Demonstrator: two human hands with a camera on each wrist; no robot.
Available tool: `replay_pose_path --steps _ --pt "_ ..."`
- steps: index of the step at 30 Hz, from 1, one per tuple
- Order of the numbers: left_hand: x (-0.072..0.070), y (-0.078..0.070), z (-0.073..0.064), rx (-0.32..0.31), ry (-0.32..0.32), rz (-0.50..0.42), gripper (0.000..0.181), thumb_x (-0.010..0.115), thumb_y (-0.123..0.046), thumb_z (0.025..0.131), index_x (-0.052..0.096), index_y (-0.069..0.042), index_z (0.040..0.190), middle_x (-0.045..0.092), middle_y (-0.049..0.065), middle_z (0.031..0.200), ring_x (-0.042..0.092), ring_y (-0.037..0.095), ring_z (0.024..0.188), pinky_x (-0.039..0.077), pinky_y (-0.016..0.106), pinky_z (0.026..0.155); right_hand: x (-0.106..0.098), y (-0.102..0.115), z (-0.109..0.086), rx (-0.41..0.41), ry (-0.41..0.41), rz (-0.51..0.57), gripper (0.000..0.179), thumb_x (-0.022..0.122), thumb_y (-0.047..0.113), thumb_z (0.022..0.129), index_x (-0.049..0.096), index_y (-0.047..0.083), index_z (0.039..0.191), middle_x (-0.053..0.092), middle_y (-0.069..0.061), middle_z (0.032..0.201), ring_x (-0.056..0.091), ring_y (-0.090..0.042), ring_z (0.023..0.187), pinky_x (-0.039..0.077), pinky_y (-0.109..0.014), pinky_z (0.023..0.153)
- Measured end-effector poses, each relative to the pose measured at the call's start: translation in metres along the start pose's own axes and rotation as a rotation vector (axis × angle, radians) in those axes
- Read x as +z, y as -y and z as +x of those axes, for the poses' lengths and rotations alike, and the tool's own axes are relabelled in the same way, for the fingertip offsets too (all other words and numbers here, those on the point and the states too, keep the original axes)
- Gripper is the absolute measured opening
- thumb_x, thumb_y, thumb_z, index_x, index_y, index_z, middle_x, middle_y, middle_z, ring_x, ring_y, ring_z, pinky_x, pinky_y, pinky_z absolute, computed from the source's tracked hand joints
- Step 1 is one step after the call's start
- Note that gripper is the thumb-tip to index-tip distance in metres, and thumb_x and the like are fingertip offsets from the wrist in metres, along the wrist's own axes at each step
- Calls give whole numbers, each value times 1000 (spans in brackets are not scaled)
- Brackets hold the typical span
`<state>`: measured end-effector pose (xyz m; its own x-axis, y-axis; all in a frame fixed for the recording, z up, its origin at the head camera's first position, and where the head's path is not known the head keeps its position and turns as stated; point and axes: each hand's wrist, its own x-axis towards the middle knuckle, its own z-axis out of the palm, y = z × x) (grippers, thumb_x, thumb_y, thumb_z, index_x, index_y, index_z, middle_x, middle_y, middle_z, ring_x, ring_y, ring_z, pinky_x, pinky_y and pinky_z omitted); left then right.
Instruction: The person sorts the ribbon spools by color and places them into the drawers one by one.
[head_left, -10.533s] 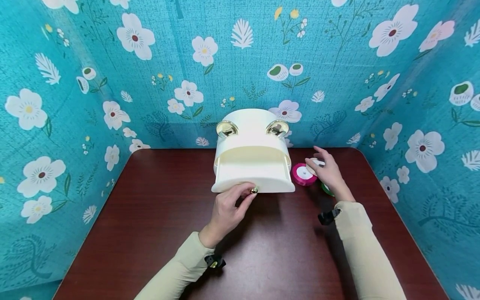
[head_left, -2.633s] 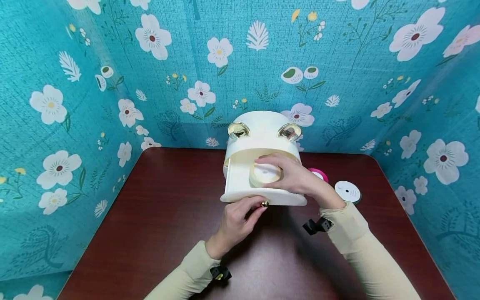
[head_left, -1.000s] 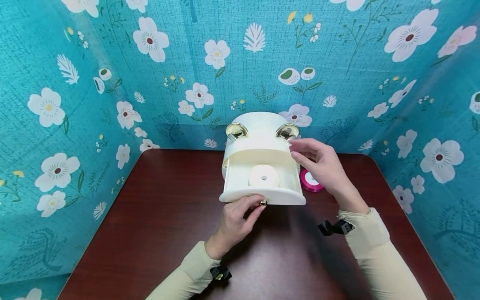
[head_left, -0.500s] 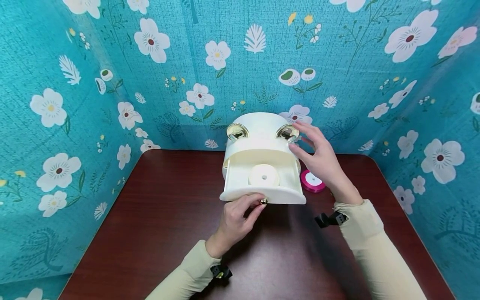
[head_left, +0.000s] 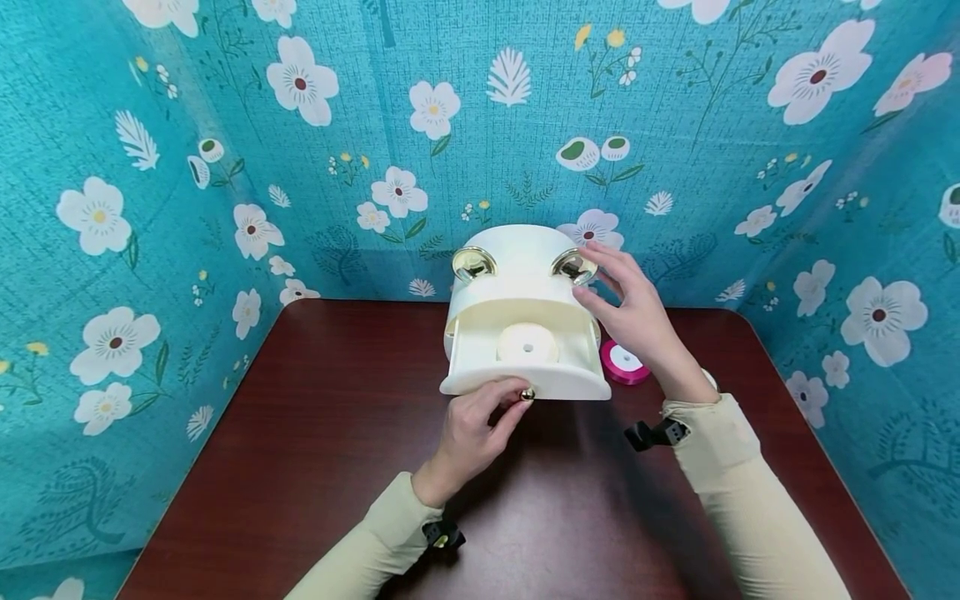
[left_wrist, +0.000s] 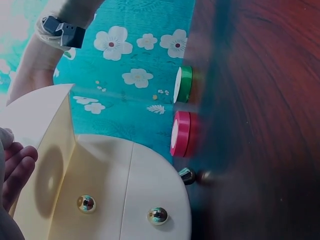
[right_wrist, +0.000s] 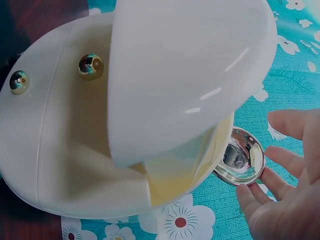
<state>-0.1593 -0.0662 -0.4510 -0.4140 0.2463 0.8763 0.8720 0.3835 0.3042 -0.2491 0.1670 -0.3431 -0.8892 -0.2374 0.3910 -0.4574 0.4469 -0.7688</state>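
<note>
My left hand pinches the small gold knob on the pulled-out top drawer of a white, round-topped cabinet. Inside that drawer a cream ribbon spool lies flat. My right hand is at the cabinet's right gold disc; thumb and fingers span its rim. Right of the cabinet lies a magenta ribbon spool. The left wrist view shows a green ribbon spool farther right, mostly behind my right wrist in the head view.
A matching gold disc sits on the cabinet's left. More gold knobs show on its lower front. Everything stands on a dark red-brown table, backed by a flowered teal cloth.
The cream spool went from the table into the drawer and was let go. My right hand then rose to the gold disc. Just now the left hand has pushed the drawer slightly inward.
</note>
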Motion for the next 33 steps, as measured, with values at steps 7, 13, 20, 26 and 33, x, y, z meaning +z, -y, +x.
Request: replay_pose_path --steps 7,13,20,26,33 --pt "2 4 3 -36 8 -7 26 71 -7 85 64 -6 110 68 -1 94 65 4 79 52 17 72 1 1 0 -6 -3 2 55 66 29 91 46 23 142 37 5 147 33 -12 136 33 -41 111" --pt "3 8 6 -60 12 1 26 71 -8 86 65 -7 110 68 -1 92 64 4 79 52 17 72 1 2 0 0 -9 -4 54 66 28 91 46 28 141 38 7 146 34 -11 135 35 -39 110" --pt "5 11 7 -89 21 -20 26 70 -11 87 64 -8 112 68 -1 95 64 4 80 52 16 72 0 4 -1 4 -7 -8 54 66 27 91 47 24 141 38 6 146 34 -12 135 36 -40 110" --pt "6 13 8 -93 13 -27 28 71 -9 85 64 -7 113 68 0 96 65 5 80 52 17 73 -2 5 0 6 -8 -26 54 66 28 91 48 22 141 39 5 147 35 -14 135 36 -43 108" --pt "6 16 11 -96 13 -27 27 70 -10 87 63 -8 113 68 0 97 65 5 81 53 17 73 -1 2 0 20 -1 -34 54 66 29 91 47 23 141 39 4 146 35 -16 135 37 -45 107"
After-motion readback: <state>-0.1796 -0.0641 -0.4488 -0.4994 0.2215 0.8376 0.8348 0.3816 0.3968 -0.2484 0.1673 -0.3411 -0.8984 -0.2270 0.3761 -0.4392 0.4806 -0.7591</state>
